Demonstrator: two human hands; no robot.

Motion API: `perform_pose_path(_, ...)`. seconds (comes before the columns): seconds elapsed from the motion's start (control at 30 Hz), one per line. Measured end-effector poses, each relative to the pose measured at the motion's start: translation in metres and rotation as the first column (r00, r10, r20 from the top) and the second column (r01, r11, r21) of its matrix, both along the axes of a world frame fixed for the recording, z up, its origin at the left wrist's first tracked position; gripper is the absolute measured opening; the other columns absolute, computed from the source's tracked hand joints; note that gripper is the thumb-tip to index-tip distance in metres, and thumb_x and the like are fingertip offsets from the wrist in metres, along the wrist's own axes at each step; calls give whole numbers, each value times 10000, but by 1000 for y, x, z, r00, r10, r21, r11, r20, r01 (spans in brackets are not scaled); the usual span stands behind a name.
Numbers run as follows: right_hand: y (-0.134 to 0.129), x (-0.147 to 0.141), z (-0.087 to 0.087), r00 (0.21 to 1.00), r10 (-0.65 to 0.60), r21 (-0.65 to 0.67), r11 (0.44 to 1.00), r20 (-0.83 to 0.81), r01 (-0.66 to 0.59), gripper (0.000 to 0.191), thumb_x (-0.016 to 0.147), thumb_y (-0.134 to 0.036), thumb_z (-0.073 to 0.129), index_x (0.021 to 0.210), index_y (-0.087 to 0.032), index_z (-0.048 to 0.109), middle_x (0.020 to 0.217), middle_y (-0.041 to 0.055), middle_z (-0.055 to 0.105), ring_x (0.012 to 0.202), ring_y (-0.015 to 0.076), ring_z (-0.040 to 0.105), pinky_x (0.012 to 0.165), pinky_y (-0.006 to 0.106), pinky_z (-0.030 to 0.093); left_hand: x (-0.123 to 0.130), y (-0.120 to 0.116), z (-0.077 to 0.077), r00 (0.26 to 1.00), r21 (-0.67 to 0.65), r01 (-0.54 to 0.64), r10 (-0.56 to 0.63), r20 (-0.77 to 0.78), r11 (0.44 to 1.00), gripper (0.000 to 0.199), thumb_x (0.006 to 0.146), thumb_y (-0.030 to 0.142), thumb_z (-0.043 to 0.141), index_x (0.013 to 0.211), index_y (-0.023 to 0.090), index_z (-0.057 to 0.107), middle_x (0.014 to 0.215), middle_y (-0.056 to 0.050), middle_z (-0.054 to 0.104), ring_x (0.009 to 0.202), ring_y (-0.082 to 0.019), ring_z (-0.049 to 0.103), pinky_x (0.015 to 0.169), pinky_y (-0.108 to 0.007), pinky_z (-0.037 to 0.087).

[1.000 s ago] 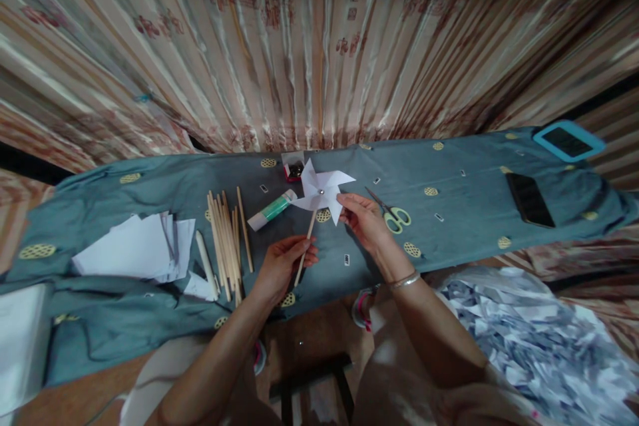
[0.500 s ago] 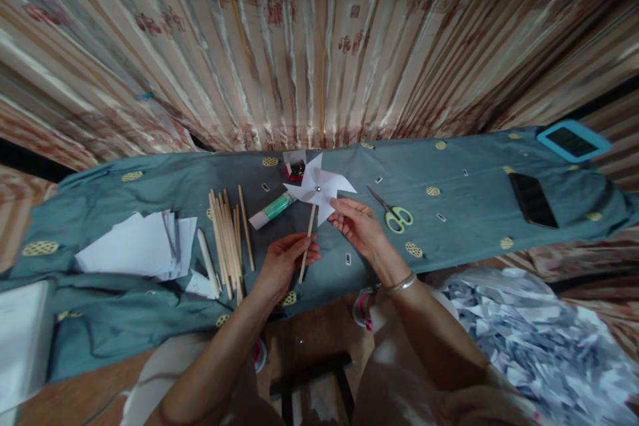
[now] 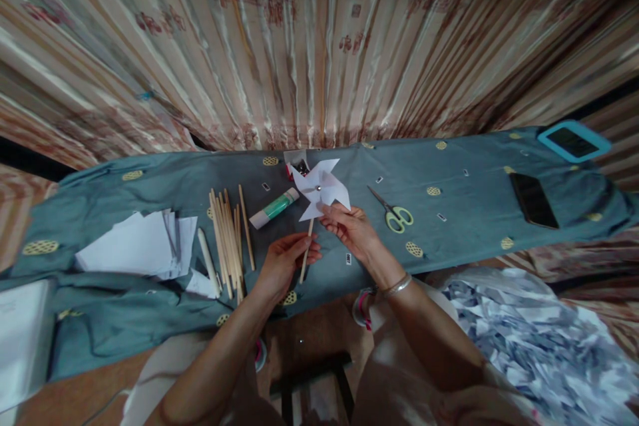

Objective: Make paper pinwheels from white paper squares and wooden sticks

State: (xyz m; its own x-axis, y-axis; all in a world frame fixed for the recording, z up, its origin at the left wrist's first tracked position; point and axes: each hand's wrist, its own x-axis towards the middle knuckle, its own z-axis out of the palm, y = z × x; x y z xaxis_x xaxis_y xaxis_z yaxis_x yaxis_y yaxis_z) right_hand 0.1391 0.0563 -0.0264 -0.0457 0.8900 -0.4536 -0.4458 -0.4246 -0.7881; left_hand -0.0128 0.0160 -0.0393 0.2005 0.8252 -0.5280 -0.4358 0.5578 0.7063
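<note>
A white paper pinwheel [image 3: 322,180] with a shiny pin at its centre is fixed to a thin wooden stick [image 3: 305,259]. My left hand [image 3: 289,256] pinches the stick below the blades, holding it up at a slight tilt. With thumb and fingers closed, my right hand [image 3: 349,226] grips the lower edge of a blade. Beside the pinwheel lie a green and white glue tube [image 3: 274,208] and, behind it, a small box [image 3: 298,166] of dark little pieces, partly covered by the blades. Scissors [image 3: 397,216] with light green handles rest to the right.
Wooden sticks [image 3: 227,239], a white pen-like tool [image 3: 208,259] and stacked white paper [image 3: 134,243] lie left on the blue-green cloth [image 3: 319,293]. A dark phone [image 3: 533,201] and a blue-framed device [image 3: 574,141] are right. A bag of paper scraps [image 3: 544,339] stands at lower right.
The pinwheel's blades have turned about the pin. My right hand has moved slightly left and is at the blades' lower edge. My left hand stays on the stick.
</note>
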Motion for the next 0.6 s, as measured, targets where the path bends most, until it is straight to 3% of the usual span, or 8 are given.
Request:
perform_pose_path(0.13, 1, -3, -3, 995, 2, 41, 999, 97, -6, 398, 411, -435, 943, 556, -172, 682, 591, -10, 683, 516, 71, 529, 482, 220, 417, -1, 0, 0, 1000, -2, 7, -7, 2, 1000, 485, 481, 406, 947, 797, 92, 756, 654, -50, 724, 543, -108, 664, 542, -182, 533)
perform_pose_path(0.3, 3, 5, -2, 976, 16, 125, 991, 218, -44, 418, 447, -482, 912, 648, -166, 726, 622, -8, 683, 575, 98, 539, 572, 257, 408, -3, 1, 1, 1000, -14, 2, -2, 13, 1000, 434, 527, 353, 937, 814, 84, 753, 651, -51, 724, 535, -105, 662, 529, -172, 533)
perform_pose_path(0.47, 11, 23, -1, 993, -27, 150, 989, 115, 10, 490, 553, -656, 823, 695, -196, 734, 667, 4, 700, 657, 136, 605, 624, 265, 456, -4, 1, 0, 999, -31, 19, -17, 38, 999, 440, 502, 339, 948, 807, 82, 762, 645, -55, 726, 527, -109, 663, 514, -165, 537)
perform_pose_path(0.6, 15, 28, 1, 995, -91, 141, 986, 38, 85, 443, 505, -585, 884, 649, -201, 716, 610, -13, 675, 576, 120, 574, 552, 249, 450, -3, 1, -1, 997, -42, 63, -61, 54, 997, 469, 481, 357, 956, 805, 74, 770, 640, -61, 726, 519, -105, 659, 516, -161, 539)
